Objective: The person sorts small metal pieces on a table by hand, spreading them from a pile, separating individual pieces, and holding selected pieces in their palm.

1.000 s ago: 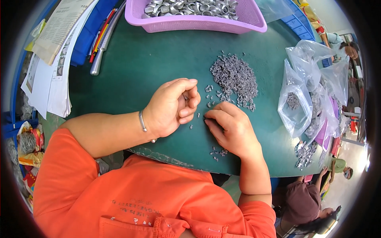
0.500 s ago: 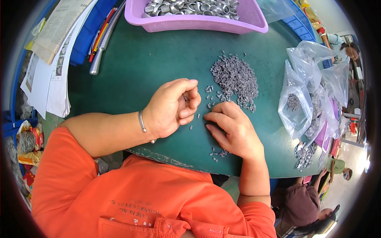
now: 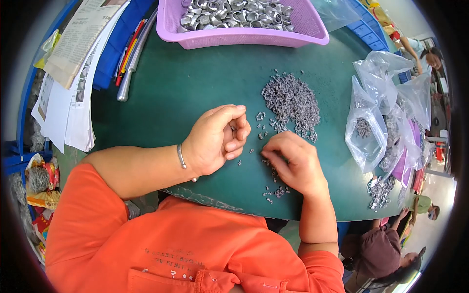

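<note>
My left hand is raised over the green table with its palm turned inward and its fingers curled in. Whatever lies inside the curl is mostly hidden. To its right, my right hand rests low over the tabletop, thumb and forefinger close together beside some loose small grey metal pieces. Anything between those fingertips is too small to make out. Just beyond the right hand spreads a heap of tiny grey metal pieces, and a few strays lie at its left side. A small scatter of pieces sits nearer me, below the right hand.
A purple plastic basket of silver ring-like metal parts stands at the far side. Clear plastic bags and shiny parts lie on the right. Papers, pencils and a tapered metal rod are at left. Other people sit farther right.
My right hand has moved slightly nearer me and to the right, and loose pieces now show beside its fingertips. The left hand keeps its curled pose. The whole view has shifted slightly.
</note>
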Demonstrator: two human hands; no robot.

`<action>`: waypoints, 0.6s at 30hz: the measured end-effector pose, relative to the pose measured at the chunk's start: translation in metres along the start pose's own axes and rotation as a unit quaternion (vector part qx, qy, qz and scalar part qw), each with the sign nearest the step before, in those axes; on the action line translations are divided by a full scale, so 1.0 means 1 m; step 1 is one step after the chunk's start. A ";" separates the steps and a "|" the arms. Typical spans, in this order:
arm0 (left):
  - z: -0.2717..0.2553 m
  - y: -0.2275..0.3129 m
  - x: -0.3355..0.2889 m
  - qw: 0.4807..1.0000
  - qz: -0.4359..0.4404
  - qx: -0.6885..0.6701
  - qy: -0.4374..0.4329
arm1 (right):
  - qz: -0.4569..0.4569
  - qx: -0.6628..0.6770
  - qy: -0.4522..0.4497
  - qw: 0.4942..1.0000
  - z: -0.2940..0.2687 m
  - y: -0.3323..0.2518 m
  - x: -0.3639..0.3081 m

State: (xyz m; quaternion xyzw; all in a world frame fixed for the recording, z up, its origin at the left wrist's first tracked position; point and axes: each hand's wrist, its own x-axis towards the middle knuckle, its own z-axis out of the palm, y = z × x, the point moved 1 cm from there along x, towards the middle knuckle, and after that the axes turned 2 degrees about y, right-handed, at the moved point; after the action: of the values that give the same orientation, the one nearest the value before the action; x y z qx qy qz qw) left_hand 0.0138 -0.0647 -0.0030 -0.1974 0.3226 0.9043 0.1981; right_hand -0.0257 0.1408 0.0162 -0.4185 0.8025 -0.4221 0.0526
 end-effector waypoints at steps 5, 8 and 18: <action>0.000 0.000 0.002 1.000 0.000 0.004 -0.004 | -0.069 -0.014 -0.008 0.998 0.013 -0.021 0.011; 0.001 0.002 0.000 1.000 0.003 -0.010 0.015 | -0.073 -0.011 -0.084 0.994 0.016 -0.016 0.007; 0.001 0.000 -0.002 1.000 0.002 0.008 0.006 | 0.007 0.001 -0.052 0.999 -0.006 -0.004 0.000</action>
State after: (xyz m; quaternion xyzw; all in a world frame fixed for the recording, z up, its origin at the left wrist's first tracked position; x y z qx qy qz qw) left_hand 0.0150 -0.0639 -0.0014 -0.2007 0.3318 0.9008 0.1957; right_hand -0.0257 0.1436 0.0228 -0.4342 0.8010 -0.4004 0.0983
